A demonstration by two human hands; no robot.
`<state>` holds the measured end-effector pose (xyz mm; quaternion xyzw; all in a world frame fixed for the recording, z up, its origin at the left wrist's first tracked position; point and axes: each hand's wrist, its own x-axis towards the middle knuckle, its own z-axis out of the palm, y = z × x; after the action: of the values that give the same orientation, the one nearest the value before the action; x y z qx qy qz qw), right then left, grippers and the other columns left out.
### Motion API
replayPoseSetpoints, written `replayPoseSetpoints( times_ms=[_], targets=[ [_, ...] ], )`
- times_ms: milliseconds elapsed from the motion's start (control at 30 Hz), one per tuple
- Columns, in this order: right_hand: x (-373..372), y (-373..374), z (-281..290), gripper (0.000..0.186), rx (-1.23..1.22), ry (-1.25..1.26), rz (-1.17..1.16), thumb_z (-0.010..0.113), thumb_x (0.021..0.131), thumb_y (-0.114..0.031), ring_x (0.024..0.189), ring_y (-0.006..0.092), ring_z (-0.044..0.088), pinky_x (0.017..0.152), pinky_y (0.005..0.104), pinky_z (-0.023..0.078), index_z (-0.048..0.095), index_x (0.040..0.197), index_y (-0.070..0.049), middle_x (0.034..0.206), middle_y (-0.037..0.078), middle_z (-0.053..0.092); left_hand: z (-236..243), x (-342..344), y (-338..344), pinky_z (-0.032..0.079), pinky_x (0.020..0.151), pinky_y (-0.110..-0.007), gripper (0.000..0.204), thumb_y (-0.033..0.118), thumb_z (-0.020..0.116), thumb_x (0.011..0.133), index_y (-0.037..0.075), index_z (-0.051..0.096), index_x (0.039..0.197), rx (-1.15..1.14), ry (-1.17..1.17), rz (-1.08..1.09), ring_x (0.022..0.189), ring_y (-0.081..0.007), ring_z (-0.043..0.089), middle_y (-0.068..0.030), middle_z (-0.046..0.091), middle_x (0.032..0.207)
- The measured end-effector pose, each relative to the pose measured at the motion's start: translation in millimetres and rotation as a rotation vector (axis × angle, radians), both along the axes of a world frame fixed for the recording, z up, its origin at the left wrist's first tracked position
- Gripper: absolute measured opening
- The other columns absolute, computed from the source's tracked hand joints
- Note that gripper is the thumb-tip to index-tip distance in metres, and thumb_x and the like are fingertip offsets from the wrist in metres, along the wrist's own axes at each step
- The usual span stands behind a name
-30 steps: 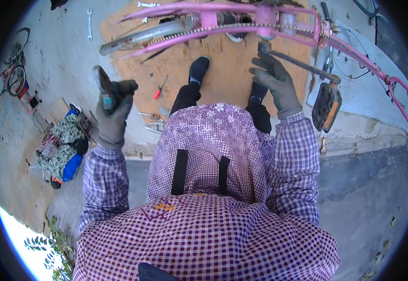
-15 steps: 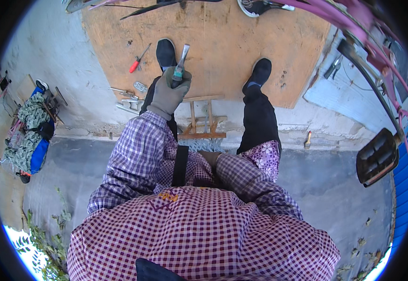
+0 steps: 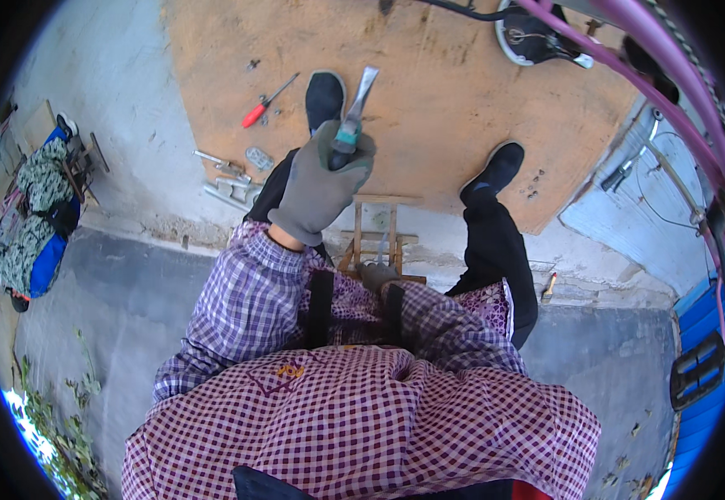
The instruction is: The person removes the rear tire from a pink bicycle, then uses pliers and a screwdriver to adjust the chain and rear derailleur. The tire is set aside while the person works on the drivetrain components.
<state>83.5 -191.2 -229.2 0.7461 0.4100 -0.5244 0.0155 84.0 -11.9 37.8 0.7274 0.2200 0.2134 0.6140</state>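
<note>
My left hand (image 3: 326, 179), in a grey work glove, is raised in front of me and closed round the dark and green handle of a chisel (image 3: 361, 102). Its flat metal blade widens toward the tip and points away from me. Low by my lap, my right hand (image 3: 377, 275), gloved too, rests close to a small wooden stool (image 3: 412, 238) standing between my legs. The fingers of that hand are mostly hidden, and a thin pale streak just beyond it is too unclear to name.
A red-handled screwdriver (image 3: 256, 113), small metal parts and metal brackets (image 3: 233, 190) lie left of my feet on and beside a wooden board (image 3: 429, 100). A pink bicycle frame (image 3: 670, 100) with a pedal (image 3: 697, 372) stands at right. A paintbrush (image 3: 550, 285) lies by the ledge.
The view has shifted, so the board and stool sit differently in the picture. My left hand still grips the chisel; my right hand now shows more beside the stool.
</note>
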Motion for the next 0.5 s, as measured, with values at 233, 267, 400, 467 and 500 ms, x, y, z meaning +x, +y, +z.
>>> replayPoseSetpoints(
  times_ms=[233,267,400,467,500],
  targets=[
    [-0.4,6.2,-35.0,0.042,-0.051,0.098,-0.073,0.065,0.095,-0.039,0.124,0.036,0.064,0.102,0.0461,0.05,0.071,0.124,-0.009,0.129,0.021,0.069,-34.6,-11.0,24.5,0.046,0.066,-0.032,0.02,0.017,0.07,0.086,0.005,0.064,0.1,0.039,0.162,0.005,0.069,-0.0144,0.056,-0.0053,0.06,0.078],
    [-2.4,5.4,-37.4,0.042,-0.034,0.131,-0.087,0.065,0.095,-0.038,0.123,0.0364,0.064,0.102,0.0465,0.05,0.071,0.124,-0.008,0.129,0.022,0.069,-41.6,-12.3,25.8,0.046,0.066,-0.033,0.02,0.018,0.07,0.086,0.005,0.063,0.1,0.035,0.185,-0.01,0.069,-0.0155,0.057,-0.0062,0.06,0.077],
    [-5.5,-5.1,-51.0,0.042,0.043,0.156,-0.164,0.065,0.094,-0.035,0.122,0.0372,0.065,0.1,0.0473,0.05,0.07,0.124,-0.006,0.128,0.024,0.068,-58.8,-18.8,18.0,0.044,0.065,-0.026,0.021,0.014,0.071,0.088,0.007,0.066,0.108,0.224,0.292,-0.037,0.073,-0.0072,0.054,0.0002,0.064,0.086],
    [-10.7,-11.2,-63.0,0.042,0.046,0.161,-0.153,0.065,0.094,-0.035,0.122,0.0373,0.065,0.1,0.0473,0.05,0.07,0.124,-0.006,0.128,0.024,0.068,-65.1,-20.5,8.1,0.047,0.065,-0.031,0.02,0.015,0.068,0.088,0.006,0.064,0.105,0.139,0.347,-0.075,0.07,-0.0132,0.059,-0.004,0.063,0.081],
    [-15.3,-13.1,-69.2,0.042,0.055,0.167,-0.144,0.065,0.094,-0.035,0.122,0.0374,0.065,0.1,0.0472,0.05,0.07,0.124,-0.006,0.128,0.024,0.068,-67.6,-22.0,4.4,0.048,0.066,-0.035,0.019,0.016,0.067,0.087,0.005,0.063,0.103,0.116,0.371,-0.077,0.07,-0.0183,0.061,-0.0077,0.061,0.078]
  ],
)
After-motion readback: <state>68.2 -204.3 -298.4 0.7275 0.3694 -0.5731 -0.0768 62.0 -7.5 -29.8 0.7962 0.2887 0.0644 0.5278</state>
